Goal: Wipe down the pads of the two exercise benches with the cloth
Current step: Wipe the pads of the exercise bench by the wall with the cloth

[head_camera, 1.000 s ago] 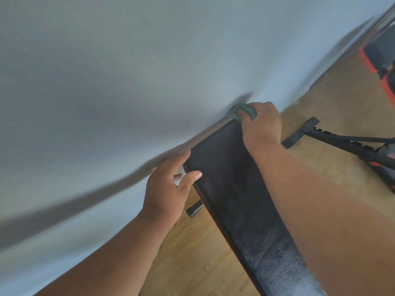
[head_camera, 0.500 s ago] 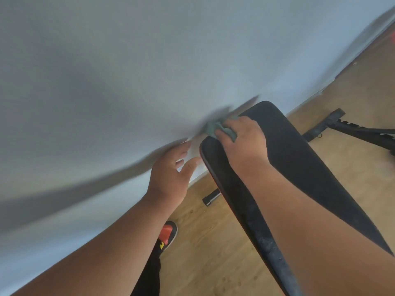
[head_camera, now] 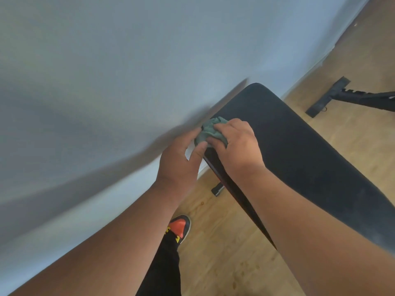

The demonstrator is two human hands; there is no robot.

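Observation:
A long black bench pad point(head_camera: 299, 146) runs from the wall toward the lower right, with a red-trimmed left edge. A crumpled green cloth point(head_camera: 210, 130) lies at the pad's left edge near its far end. My right hand point(head_camera: 237, 144) rests on the pad with its fingers closed over the cloth. My left hand point(head_camera: 181, 154) is beside the pad's edge, thumb and fingertips touching the cloth from the left. Only this one bench pad is in view.
A pale wall point(head_camera: 128, 71) stands right behind the pad's far end. Black frame legs of other gym equipment point(head_camera: 346, 95) lie on the wooden floor point(head_camera: 224, 253) at the upper right. My orange and black shoe point(head_camera: 179, 227) is below the bench's foot point(head_camera: 217, 190).
My right hand has drawn the cloth back along the pad's left edge, away from the far end. My left hand has moved in from beside the pad and now touches the cloth.

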